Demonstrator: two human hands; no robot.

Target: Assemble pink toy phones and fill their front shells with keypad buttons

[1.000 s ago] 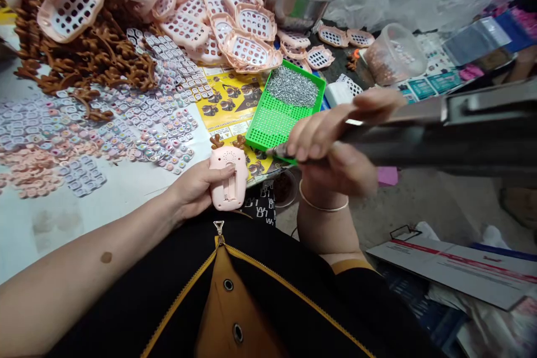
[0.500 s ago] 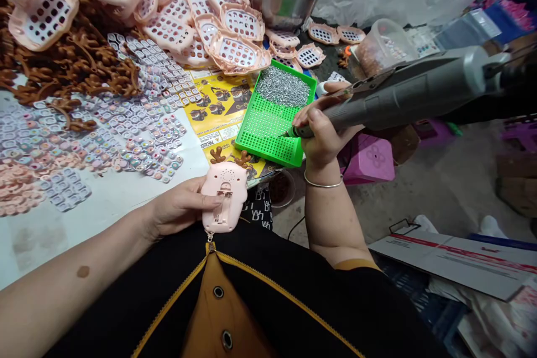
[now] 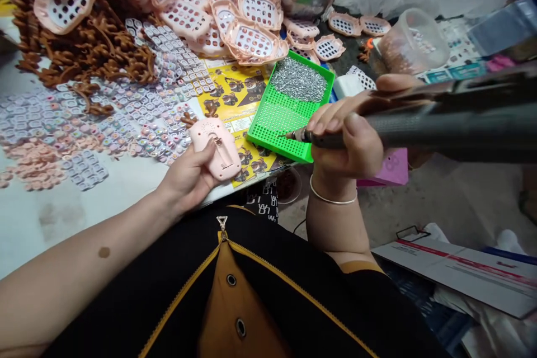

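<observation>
My left hand (image 3: pixel 191 176) grips a small pink deer-shaped toy (image 3: pixel 215 148) with brown antlers, its back side up and tilted left, above the table edge. My right hand (image 3: pixel 350 140) is wrapped round a grey electric screwdriver (image 3: pixel 440 120) held level, its tip pointing left over the near edge of a green screw tray (image 3: pixel 274 123). A heap of silver screws (image 3: pixel 298 79) fills the tray's far end. The tip sits about a hand's width right of the toy.
Pink perforated toy shells (image 3: pixel 247 39) and brown antler pieces (image 3: pixel 92 50) are heaped at the back. Sheets of small button pads (image 3: pixel 104 117) cover the white table. A steel bowl (image 3: pixel 302 0), a clear tub (image 3: pixel 413 45) and a cardboard box (image 3: pixel 457 268) lie right.
My left hand has lifted the toy up and tilted it leftward. The screwdriver has levelled out, its tip staying over the green tray's near edge.
</observation>
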